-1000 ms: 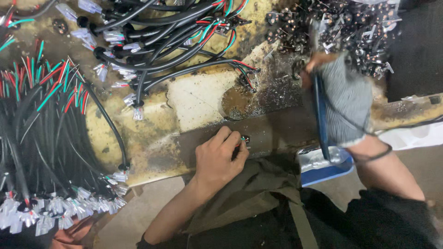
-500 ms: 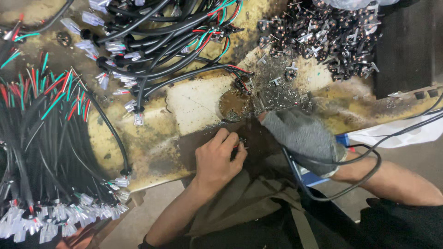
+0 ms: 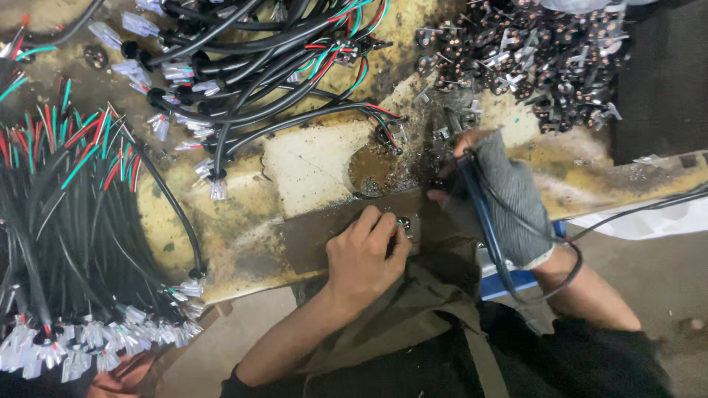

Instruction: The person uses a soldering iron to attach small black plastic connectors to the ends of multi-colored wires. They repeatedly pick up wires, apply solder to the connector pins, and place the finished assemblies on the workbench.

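Left hand pinches a small round black connector.

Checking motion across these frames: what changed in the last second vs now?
The gloved right hand, gripping a blue-handled tool throughout, swung down from the pile of small metal parts toward the left hand, then stopped just right of it. The left hand stayed pinching a small connector at the bench edge; the cable bundles lay unmoved.
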